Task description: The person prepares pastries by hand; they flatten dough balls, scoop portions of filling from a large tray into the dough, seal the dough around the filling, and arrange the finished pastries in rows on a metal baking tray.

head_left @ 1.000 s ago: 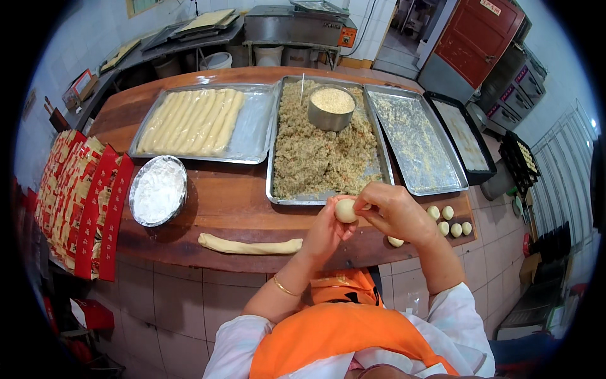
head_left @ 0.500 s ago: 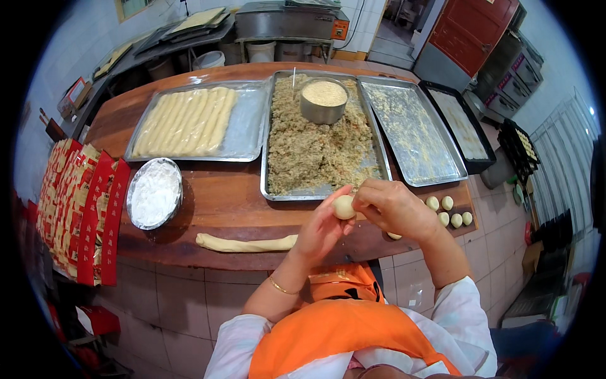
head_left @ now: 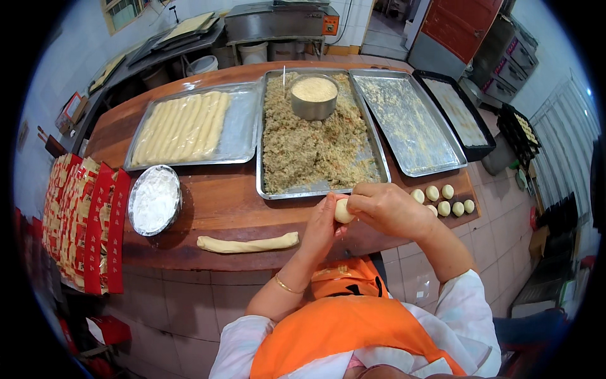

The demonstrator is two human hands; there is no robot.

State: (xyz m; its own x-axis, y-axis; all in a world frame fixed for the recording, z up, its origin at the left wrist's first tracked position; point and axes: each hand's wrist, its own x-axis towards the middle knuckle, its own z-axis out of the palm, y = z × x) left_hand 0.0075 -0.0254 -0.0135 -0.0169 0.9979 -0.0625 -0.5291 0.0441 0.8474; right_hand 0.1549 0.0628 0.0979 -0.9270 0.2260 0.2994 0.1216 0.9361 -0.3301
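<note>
My left hand (head_left: 323, 224) cradles a pale round dough ball (head_left: 343, 211) near the front edge of the table. My right hand (head_left: 377, 206) grips the same ball from the right with curled fingers, partly covering it. Just beyond my hands lies a steel tray of crumbly filling (head_left: 303, 158), with a metal pot of pale grains (head_left: 314, 91) standing in it. A rope of dough (head_left: 247, 243) lies to the left of my hands. Several small dough balls (head_left: 444, 208) sit to the right on the wooden table (head_left: 199, 192).
Around them are a tray of dough ropes (head_left: 180, 129), a flour bowl (head_left: 153, 199), red packets (head_left: 81, 224), a crumb-dusted tray (head_left: 409, 120) and a black pan (head_left: 456, 114). Behind stand a steel appliance (head_left: 278, 26), oven (head_left: 508, 68) and red door (head_left: 449, 28).
My hands have shifted slightly around the ball, the right hand's fingers now covering more of it. The view has also shifted a little.
</note>
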